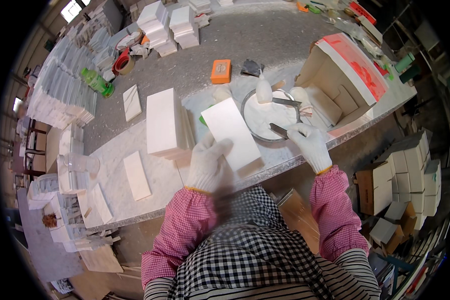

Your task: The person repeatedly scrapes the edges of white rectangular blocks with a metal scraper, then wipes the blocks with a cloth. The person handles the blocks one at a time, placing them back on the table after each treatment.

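My left hand (207, 160), in a white knit glove, grips the lower left edge of a white rectangular tile (230, 132), its broad face turned up toward me. In my gloved right hand (310, 145) is a scraper (279, 131), its dark blade reaching over the rim of a round pan (244, 115). White powder or paste (267, 117) fills the pan. A second flat blade (286, 102) and a white squeeze bottle (264, 91) are at the pan's far side. Left of the held tile stands a stack of white tiles (164, 122).
An open cardboard box (335, 95) lies at the right of the table. Single tiles (137, 175) rest on the left of the stone-topped table (117, 165). An orange box (221, 71), a green bottle (97, 82) and tall tile piles (60, 85) stand farther off. Cartons (405, 175) are stacked at right.
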